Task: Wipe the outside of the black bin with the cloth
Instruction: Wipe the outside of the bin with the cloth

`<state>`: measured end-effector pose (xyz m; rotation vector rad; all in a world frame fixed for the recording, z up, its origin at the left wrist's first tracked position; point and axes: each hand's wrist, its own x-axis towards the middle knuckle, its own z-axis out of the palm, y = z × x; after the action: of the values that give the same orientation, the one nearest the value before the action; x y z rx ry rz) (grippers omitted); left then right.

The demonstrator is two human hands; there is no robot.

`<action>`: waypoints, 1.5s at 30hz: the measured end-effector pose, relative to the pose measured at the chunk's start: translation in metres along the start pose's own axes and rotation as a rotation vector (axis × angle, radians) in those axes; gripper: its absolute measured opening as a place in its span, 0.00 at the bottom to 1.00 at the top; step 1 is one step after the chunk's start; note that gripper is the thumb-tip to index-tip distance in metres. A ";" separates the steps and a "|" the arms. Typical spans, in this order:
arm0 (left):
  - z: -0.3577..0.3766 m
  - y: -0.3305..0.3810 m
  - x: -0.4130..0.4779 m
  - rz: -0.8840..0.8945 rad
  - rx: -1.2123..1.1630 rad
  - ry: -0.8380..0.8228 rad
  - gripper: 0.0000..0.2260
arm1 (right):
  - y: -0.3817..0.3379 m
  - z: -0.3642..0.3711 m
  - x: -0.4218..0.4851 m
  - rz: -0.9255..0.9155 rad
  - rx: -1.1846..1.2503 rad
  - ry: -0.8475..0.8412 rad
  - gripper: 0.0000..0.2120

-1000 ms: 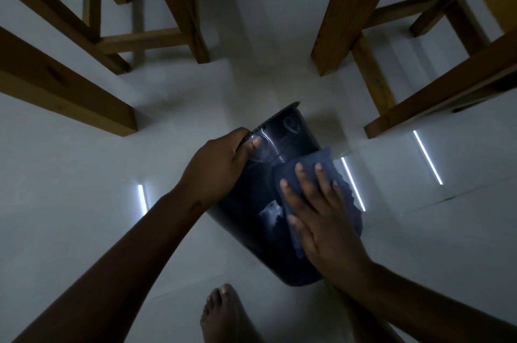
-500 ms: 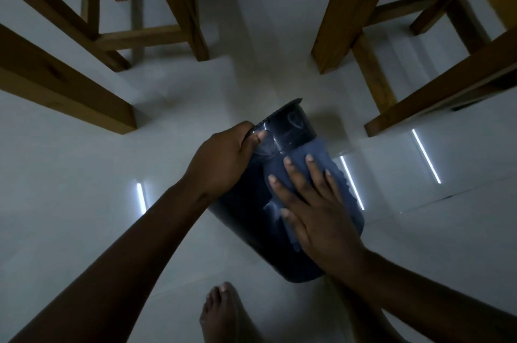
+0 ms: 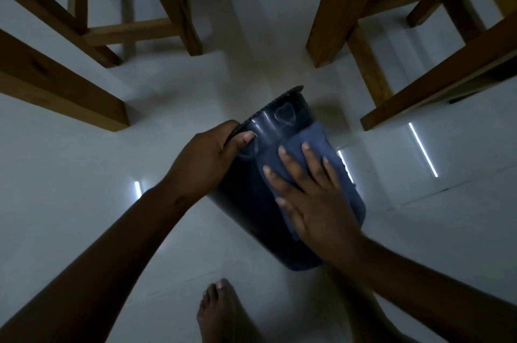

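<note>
The black bin (image 3: 246,202) lies tipped over above the pale floor, its rim pointing away from me and its base near my foot. My left hand (image 3: 207,160) grips the bin's rim at its left side, thumb on the outer wall. A blue cloth (image 3: 316,141) is spread on the bin's upper right side. My right hand (image 3: 310,200) lies flat on that cloth with fingers spread, pressing it against the bin. Part of the cloth is hidden under the palm.
Wooden furniture legs and rails stand around: a thick beam (image 3: 56,85) at left, a stool frame (image 3: 134,26) at back left, posts and rails (image 3: 347,7) at back right. My bare foot (image 3: 221,312) rests on the glossy tiled floor (image 3: 84,188) below the bin.
My right hand has slid the cloth along the bin's side toward the rim. My left hand keeps its hold on the rim.
</note>
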<state>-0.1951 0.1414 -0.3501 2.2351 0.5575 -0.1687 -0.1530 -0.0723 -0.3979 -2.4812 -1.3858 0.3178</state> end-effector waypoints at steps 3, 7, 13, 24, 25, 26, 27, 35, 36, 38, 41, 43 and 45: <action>0.001 0.002 0.003 -0.005 0.020 0.022 0.12 | 0.018 -0.012 0.021 0.089 0.127 0.047 0.24; 0.003 0.005 0.006 -0.019 0.047 0.023 0.13 | 0.010 -0.004 -0.008 0.309 0.162 0.074 0.24; 0.001 -0.003 0.001 -0.040 0.038 0.013 0.13 | 0.001 0.006 -0.010 0.017 -0.031 -0.012 0.26; 0.001 -0.002 0.006 -0.048 -0.019 -0.013 0.14 | -0.008 0.012 -0.019 -0.065 -0.154 -0.087 0.28; 0.001 -0.002 0.005 -0.044 -0.019 -0.009 0.13 | -0.004 0.011 -0.014 -0.102 -0.169 -0.092 0.27; 0.001 -0.001 0.005 -0.043 -0.012 -0.007 0.13 | -0.001 0.008 -0.008 -0.098 -0.160 -0.082 0.27; 0.002 -0.001 0.005 -0.042 -0.003 -0.004 0.14 | 0.004 0.003 -0.002 -0.048 -0.115 -0.060 0.26; 0.002 -0.001 0.007 -0.074 0.024 -0.010 0.13 | -0.005 0.004 -0.006 0.140 -0.042 -0.034 0.26; 0.002 -0.002 0.007 -0.074 0.013 -0.014 0.14 | -0.010 0.009 -0.010 0.060 -0.099 -0.063 0.27; 0.001 -0.004 0.007 -0.065 -0.019 -0.021 0.15 | -0.009 0.011 -0.011 -0.042 -0.146 -0.068 0.27; 0.000 0.000 0.009 -0.038 -0.013 -0.037 0.14 | 0.007 -0.002 0.009 0.033 -0.016 -0.013 0.26; -0.002 0.001 0.008 -0.030 -0.036 -0.053 0.11 | 0.020 -0.012 0.026 0.196 0.200 0.036 0.25; -0.006 -0.002 0.001 -0.046 -0.138 -0.081 0.08 | 0.026 -0.017 0.035 0.280 0.335 0.045 0.25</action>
<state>-0.1950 0.1472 -0.3481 2.0738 0.5597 -0.2364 -0.1090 -0.0581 -0.3924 -2.3762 -0.8795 0.5036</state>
